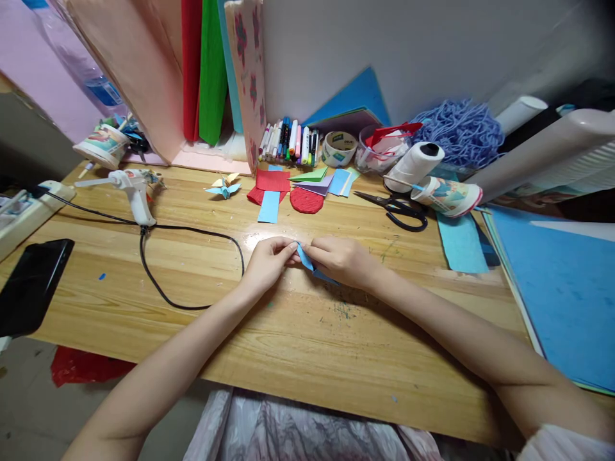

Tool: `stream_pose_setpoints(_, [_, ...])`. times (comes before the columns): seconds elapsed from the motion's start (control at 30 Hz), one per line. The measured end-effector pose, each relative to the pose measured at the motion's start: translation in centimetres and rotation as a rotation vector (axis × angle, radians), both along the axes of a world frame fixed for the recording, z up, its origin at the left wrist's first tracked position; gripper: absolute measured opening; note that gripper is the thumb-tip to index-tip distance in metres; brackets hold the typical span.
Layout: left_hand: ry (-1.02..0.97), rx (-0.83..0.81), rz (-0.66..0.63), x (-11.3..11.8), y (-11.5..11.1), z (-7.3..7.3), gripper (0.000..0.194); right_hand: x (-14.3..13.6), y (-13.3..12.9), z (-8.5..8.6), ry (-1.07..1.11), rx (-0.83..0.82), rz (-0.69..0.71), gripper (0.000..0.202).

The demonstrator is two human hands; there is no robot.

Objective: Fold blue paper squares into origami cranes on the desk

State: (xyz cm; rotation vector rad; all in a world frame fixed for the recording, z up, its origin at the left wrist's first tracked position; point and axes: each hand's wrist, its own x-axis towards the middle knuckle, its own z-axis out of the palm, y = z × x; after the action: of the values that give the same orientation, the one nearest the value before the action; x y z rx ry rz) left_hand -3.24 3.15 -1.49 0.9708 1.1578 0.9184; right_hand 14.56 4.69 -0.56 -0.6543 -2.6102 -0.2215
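Note:
A small folded piece of blue paper is held between my two hands above the middle of the wooden table. My left hand pinches its upper end between thumb and fingers. On the other side, my right hand grips it with bent fingers, which hide part of the paper. A pointed blue end sticks out below the right hand. Just beyond the hands lie a blue paper strip, a red paper circle and red paper pieces. A folded paper crane stands to their left.
A white glue gun with a black cord lies left, near a black phone. Black scissors, a thread spool and a paper cup are at right. Blue sheets cover the right edge. Markers line the back.

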Motion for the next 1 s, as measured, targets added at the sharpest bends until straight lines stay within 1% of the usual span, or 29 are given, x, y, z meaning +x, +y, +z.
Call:
stream_pose_setpoints(0.1, [-0.005,0.004,0.003,0.1,0.0,-0.3,0.013,0.0,0.0,0.0,-0.031,0.069,0.023,0.027])
stream_pose_setpoints(0.2, [-0.001,0.000,0.005,0.2,0.1,-0.6,0.012,0.0,-0.1,0.0,-0.058,0.092,0.035,0.026])
stream_pose_setpoints(0.47, [0.015,0.025,0.039,0.5,0.1,-1.3,0.013,-0.1,0.0,0.0,-0.127,0.089,0.037,0.023])
stream_pose_setpoints(0.67, [0.026,0.048,0.041,0.7,-0.2,-1.1,0.014,0.0,0.2,-0.4,-0.142,0.075,0.037,0.023])
stream_pose_setpoints(0.83, [0.157,0.137,0.038,0.7,-0.6,-0.7,0.019,0.1,0.1,-0.6,-0.171,0.060,0.024,0.025])
stream_pose_setpoints(1.0, [0.242,0.160,0.051,0.6,-0.5,-0.8,0.023,0.0,0.2,-0.8,-0.090,0.135,0.045,0.024])
